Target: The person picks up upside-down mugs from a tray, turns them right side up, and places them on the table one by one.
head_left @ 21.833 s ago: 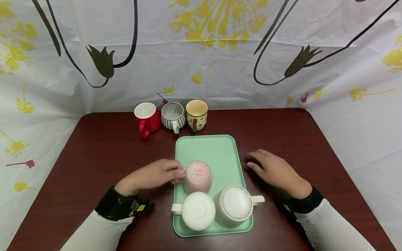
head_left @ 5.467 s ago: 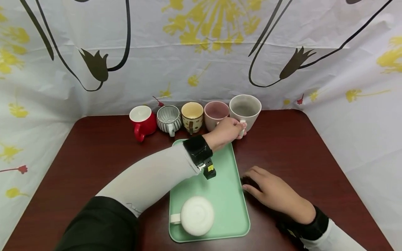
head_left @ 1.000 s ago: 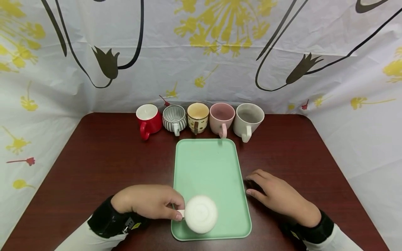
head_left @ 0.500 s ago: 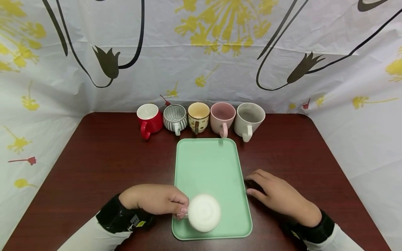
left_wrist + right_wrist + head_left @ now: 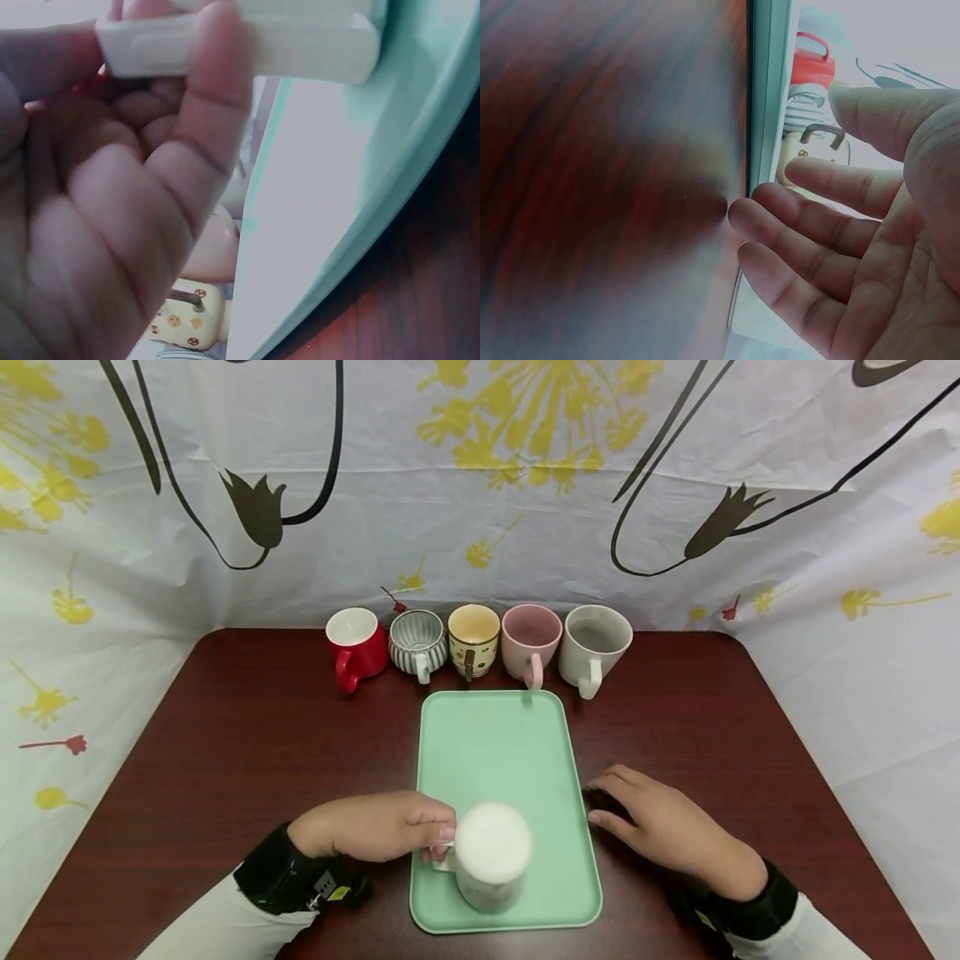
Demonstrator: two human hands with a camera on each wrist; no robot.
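In the head view my left hand (image 5: 382, 828) pinches the handle of a white mug (image 5: 493, 843) over the near end of the light green tray (image 5: 487, 735). The mug is upside down, its base facing up and part of its side showing. Up close in the left wrist view, thumb and fingers grip the white handle (image 5: 307, 49). My right hand (image 5: 663, 827) rests on the table by the tray's right edge, its fingers loosely bent with nothing in them.
Along the back edge stand upright mugs in a row: red (image 5: 360, 652), grey-striped (image 5: 412, 647), yellow patterned (image 5: 480, 652), pink (image 5: 525, 652) and large off-white (image 5: 588, 656). Their handles point toward me. A patterned cloth (image 5: 480, 510) hangs close behind the dark table (image 5: 300, 727).
The pink and large off-white mugs went from upside down on the tray to upright in the back row. Lately my left hand has gripped and raised the white mug; the right stays put.
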